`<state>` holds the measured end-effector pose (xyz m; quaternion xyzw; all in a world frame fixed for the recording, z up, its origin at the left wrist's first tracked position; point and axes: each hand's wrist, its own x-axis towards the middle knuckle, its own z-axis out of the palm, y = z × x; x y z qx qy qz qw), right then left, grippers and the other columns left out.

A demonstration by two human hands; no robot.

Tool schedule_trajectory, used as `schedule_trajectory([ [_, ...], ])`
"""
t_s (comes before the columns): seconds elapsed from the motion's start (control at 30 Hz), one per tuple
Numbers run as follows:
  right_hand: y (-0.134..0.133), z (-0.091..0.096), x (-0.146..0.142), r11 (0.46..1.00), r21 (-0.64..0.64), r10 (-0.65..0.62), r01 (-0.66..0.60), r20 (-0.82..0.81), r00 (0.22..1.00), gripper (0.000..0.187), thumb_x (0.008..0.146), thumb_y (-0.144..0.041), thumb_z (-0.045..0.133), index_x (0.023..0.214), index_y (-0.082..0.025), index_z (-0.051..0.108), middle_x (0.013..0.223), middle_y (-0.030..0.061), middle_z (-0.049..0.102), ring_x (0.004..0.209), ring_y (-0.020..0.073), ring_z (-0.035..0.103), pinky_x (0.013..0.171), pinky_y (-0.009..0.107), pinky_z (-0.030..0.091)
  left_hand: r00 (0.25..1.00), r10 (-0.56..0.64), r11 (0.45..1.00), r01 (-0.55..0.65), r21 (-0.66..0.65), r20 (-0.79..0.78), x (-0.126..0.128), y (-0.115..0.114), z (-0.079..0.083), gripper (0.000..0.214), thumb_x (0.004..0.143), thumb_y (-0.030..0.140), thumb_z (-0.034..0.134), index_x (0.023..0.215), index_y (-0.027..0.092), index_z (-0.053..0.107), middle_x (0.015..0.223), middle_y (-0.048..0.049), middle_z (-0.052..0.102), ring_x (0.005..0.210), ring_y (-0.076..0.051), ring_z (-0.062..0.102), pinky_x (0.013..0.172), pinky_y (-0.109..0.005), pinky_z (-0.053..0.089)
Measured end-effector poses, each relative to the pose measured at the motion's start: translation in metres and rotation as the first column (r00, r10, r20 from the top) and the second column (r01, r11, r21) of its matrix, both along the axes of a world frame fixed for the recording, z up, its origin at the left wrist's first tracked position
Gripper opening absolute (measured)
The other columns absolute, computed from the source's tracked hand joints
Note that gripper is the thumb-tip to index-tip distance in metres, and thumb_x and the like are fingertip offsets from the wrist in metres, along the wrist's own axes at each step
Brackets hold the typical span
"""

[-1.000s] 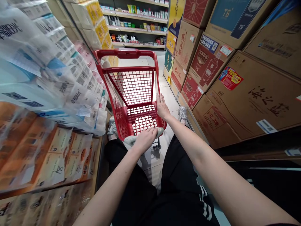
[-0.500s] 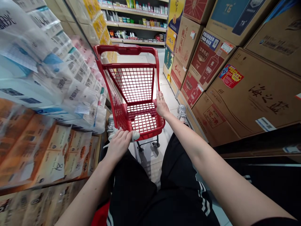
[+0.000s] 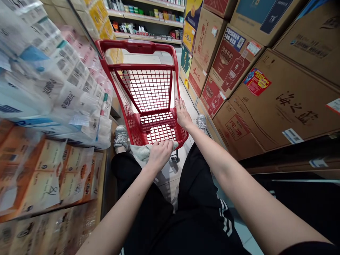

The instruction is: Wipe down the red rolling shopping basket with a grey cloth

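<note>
A red shopping cart (image 3: 145, 66) with a grid basket stands in front of me, its near end between my knees. My left hand (image 3: 159, 155) is closed on a pale grey-green cloth (image 3: 140, 152) at the basket's near rim. Part of the cloth hangs out to the left of the fingers, and a small bit shows at the right. My right hand (image 3: 183, 115) lies against the cart's right side wall, fingers stretched out and holding nothing. Through the grid the basket floor (image 3: 162, 132) shows bare.
Stacked cardboard boxes (image 3: 281, 102) line the right side, close to my arm. On the left are piled packs of wrapped tissue (image 3: 63, 88) and orange packs (image 3: 53, 170). Shelves (image 3: 148, 21) with bottles and tubes stand beyond the cart. My shoes flank the cart.
My left hand has moved right along the cart's near rim with the cloth, from the left corner toward the right. The right hand stays on the side wall. The view has shifted slightly.
</note>
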<state>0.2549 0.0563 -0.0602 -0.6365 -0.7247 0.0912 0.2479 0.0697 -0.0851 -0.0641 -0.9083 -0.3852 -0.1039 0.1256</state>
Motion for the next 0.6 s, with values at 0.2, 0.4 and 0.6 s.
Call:
schedule_trajectory([
  [0.2,0.007,-0.005,0.010,0.998,-0.011,0.058,-0.059,-0.091,0.994,0.085,0.084,0.004,0.039,0.161,-0.017,0.008,0.168,0.0075,-0.006,0.154,0.0227,-0.005,0.125,0.048,0.015,0.997,-0.034,0.999,0.033,0.005,0.063,-0.056,-0.003,-0.010,0.033,0.096,0.013,0.037,0.121,0.014,0.059,0.107,-0.0145,0.067,0.094,-0.026,0.060,0.084,-0.042,0.043],
  [0.4,0.013,-0.008,0.003,0.999,0.017,0.042,-0.040,-0.137,0.990,0.087,0.084,0.003,0.039,0.161,-0.022,0.006,0.168,0.0037,-0.007,0.154,0.0218,-0.008,0.124,0.049,0.018,0.995,0.011,0.997,-0.018,0.070,0.096,-0.110,0.003,-0.017,0.031,0.095,0.013,0.038,0.115,0.016,0.062,0.106,-0.0125,0.066,0.106,-0.025,0.058,0.108,-0.044,0.039],
  [0.6,0.014,-0.005,0.000,1.000,-0.016,-0.009,0.007,-0.140,0.990,0.087,0.082,0.005,0.036,0.161,-0.021,0.007,0.168,0.0031,-0.007,0.154,0.0217,-0.008,0.124,0.048,0.020,1.000,0.003,0.997,-0.002,0.072,-0.003,-0.099,0.013,-0.009,0.027,0.097,0.015,0.038,0.105,0.016,0.063,0.097,-0.0122,0.065,0.095,-0.026,0.058,0.098,-0.042,0.043],
])
